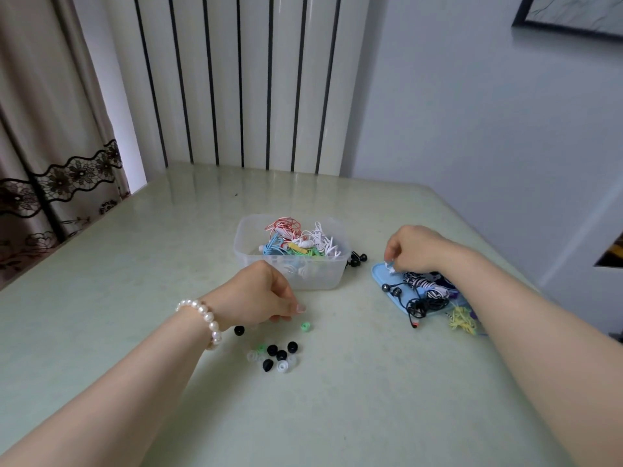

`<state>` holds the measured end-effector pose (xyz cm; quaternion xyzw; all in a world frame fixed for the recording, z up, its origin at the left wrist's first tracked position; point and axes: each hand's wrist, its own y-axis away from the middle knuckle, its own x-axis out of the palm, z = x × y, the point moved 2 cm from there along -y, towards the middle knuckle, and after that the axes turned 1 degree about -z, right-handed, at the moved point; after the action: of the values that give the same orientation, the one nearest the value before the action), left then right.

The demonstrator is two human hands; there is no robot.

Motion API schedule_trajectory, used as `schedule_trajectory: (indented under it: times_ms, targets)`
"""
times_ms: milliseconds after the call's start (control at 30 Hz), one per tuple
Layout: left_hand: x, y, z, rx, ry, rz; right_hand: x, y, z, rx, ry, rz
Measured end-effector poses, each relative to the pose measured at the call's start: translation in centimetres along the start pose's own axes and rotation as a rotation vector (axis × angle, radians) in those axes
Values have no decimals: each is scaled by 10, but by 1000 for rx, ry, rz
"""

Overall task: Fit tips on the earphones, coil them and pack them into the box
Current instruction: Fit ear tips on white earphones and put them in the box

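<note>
A clear plastic box (pixel 249 261) at the table's middle holds several coiled earphones in red, white, blue and green. Loose ear tips (pixel 277 356), black, clear and green, lie scattered in front of it, with a single green tip (pixel 305 326) a little apart. My left hand (pixel 259 294), with a pearl bracelet, hovers over the tips with its fingers curled; whether it holds a tip is hidden. My right hand (pixel 413 249) pinches a white earphone (pixel 391 267) at the far end of a blue lid (pixel 379 274) that carries tangled black, striped and yellow earphones (pixel 426 294).
A pair of black earbuds (pixel 356 258) lies between the box and the blue lid. The pale green table (pixel 337 416) ends at a striped wall panel behind and a plain wall on the right. A curtain hangs at the left.
</note>
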<state>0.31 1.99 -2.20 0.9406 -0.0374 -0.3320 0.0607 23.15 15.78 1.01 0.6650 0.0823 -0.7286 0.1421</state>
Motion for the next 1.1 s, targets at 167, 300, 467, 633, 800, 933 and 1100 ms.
schedule_trajectory:
  times_ms: [167, 300, 467, 633, 800, 933, 1100]
  targets:
    - [-3, 1, 0, -11, 24, 6, 10, -1, 5, -12, 116, -43]
    - [-8, 1, 2, -11, 50, -9, 12, -5, 6, -35, 169, -74]
    - [-5, 0, 1, -4, 48, -7, -13, 3, 9, -33, -230, -345]
    - [-1, -1, 0, 3, 24, -8, -33, 31, 35, -10, -927, -285]
    - [3, 0, -4, 38, -18, -17, -19, 55, 52, -52, -1135, 80]
    - [6, -1, -2, 62, -101, -26, -2, 66, 61, -129, -1160, 281]
    - [13, 2, -9, 108, -270, -15, 20, 71, 67, -179, -1188, 437]
